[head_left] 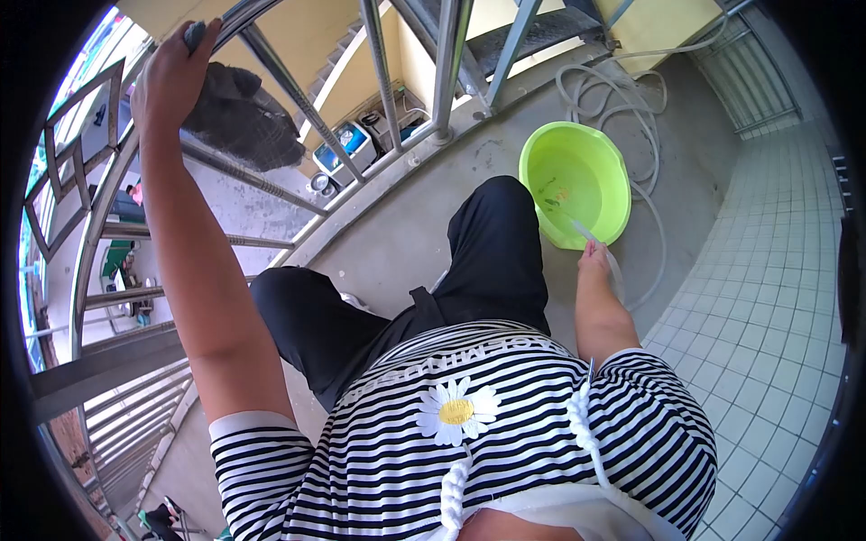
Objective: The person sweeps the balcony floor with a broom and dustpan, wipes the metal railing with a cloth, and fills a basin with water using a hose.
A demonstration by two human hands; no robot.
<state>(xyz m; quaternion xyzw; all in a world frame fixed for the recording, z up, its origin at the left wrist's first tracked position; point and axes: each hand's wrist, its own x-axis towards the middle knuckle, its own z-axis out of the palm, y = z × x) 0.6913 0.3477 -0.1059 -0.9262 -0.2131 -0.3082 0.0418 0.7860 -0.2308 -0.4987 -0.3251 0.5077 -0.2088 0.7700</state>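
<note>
At the upper left, my left hand (165, 90) is closed around a dark grey cloth (242, 122) at the top of the metal railing (248, 11). The cloth hangs down beside the bars, and a bit of it shows between my fingers. Over on the right, my right hand (593, 259) grips a clear hose (584, 231) near its end. That end points over the rim into a lime-green plastic basin (613, 180) on the floor. Some small greenish and orange marks show inside the basin; how much water it holds I cannot tell.
Loops of the hose (654, 135) lie on the concrete floor (487, 144) behind the basin. A white tiled wall (767, 288) borders the right side. Beyond the railing is a lower level with stairs (334, 59) and several household items. My bent knees are between my hands.
</note>
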